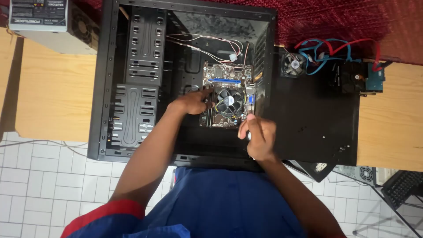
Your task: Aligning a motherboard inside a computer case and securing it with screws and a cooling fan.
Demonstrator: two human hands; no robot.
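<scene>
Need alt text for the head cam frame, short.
Seen from above, a person's left hand and right hand work on a small motherboard with a CPU fan inside an open black computer case lying on a wooden table. A grey power supply sits upper left.

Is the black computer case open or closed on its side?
Open. The computer case lies flat with no side panel on it, so the motherboard and its cooler fan show inside. A loose black panel lies beside it.

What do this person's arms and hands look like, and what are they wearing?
Both arms are bare from the short sleeves down. The left hand and right hand have no gloves or visible rings. The blue garment has red trim on the left sleeve.
</scene>
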